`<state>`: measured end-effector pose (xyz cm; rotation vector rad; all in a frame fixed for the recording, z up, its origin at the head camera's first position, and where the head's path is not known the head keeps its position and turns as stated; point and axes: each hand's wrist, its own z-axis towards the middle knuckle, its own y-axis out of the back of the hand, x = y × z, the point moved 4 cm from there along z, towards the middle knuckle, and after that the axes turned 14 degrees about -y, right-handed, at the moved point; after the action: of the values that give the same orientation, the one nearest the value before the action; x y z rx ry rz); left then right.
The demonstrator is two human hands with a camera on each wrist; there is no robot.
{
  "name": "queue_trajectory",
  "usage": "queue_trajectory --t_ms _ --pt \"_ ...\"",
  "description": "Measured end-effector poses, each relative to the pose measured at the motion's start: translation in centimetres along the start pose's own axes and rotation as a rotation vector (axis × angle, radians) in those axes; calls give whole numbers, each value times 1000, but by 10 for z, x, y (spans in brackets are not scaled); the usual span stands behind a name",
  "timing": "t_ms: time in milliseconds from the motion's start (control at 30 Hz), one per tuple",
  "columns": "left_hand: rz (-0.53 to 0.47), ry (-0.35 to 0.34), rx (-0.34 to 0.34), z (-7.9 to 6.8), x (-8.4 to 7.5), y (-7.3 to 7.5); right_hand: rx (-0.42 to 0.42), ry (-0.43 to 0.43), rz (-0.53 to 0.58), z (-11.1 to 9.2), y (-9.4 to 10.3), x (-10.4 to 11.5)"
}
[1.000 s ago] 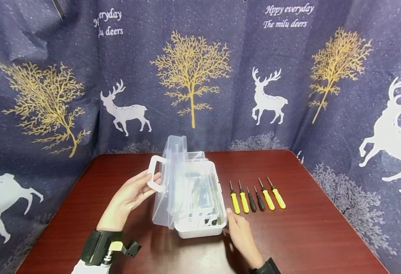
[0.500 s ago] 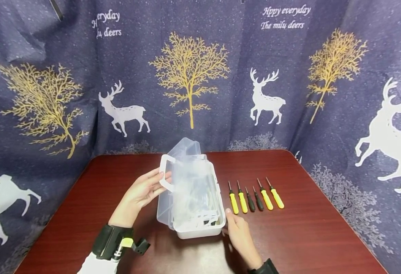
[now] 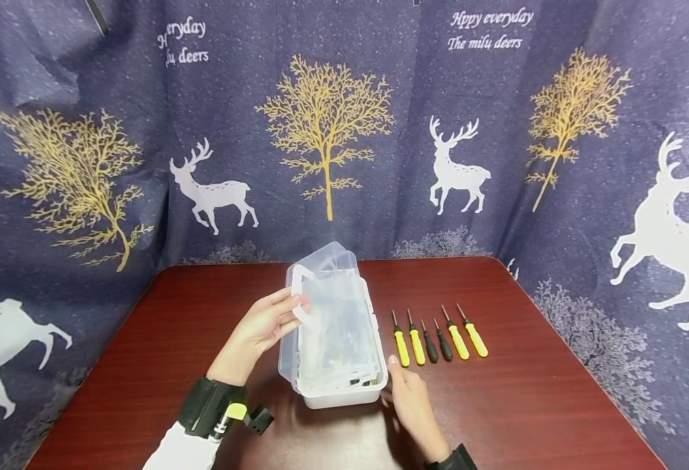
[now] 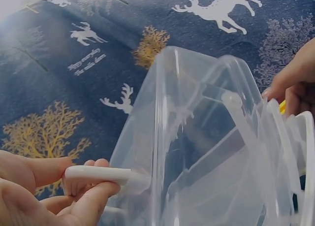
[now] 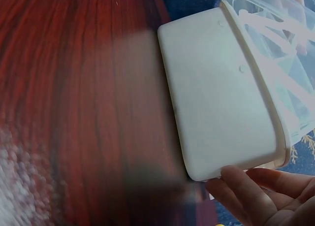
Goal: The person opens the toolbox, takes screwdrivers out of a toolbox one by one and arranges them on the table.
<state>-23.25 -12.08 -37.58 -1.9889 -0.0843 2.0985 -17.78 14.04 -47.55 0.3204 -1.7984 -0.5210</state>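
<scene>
A white storage box with a clear plastic lid sits mid-table in the head view. The lid leans left, partly over the base. My left hand grips the lid's white handle between thumb and fingers. Beside the near right corner is my right hand; its fingers rest against the box's outer wall in the right wrist view. Clear tiered trays show beneath the lid in the left wrist view. The box's contents are mostly blurred by the plastic.
Right of the box several screwdrivers lie in a row, with yellow handles and black handles. They lie on a dark red wooden table. A blue curtain with deer and trees hangs behind.
My left hand has swung the lid rightward and lower over the white base, with the trays folding in under it. The right hand stays at the box's near right corner.
</scene>
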Motion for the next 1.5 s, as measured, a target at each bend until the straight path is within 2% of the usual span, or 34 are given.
queue_trajectory --t_ms 200,433,600,733,1233,1367,1500 --pt "13 -15 -1 6 9 -16 10 0 54 -1 0 1" --pt "36 -36 -9 11 15 -25 86 -21 188 1 -4 -2" --pt "38 -33 -9 13 17 -31 57 -7 144 2 -1 -2" --pt "42 -22 -25 15 20 -35 33 -37 112 3 0 -3" --pt "44 -2 -82 17 31 -40 17 -14 92 3 -1 -2" --pt "59 11 -72 15 31 -40 26 -10 89 3 -2 -4" --pt "110 28 -11 15 29 -41 26 -8 88 3 -2 -5"
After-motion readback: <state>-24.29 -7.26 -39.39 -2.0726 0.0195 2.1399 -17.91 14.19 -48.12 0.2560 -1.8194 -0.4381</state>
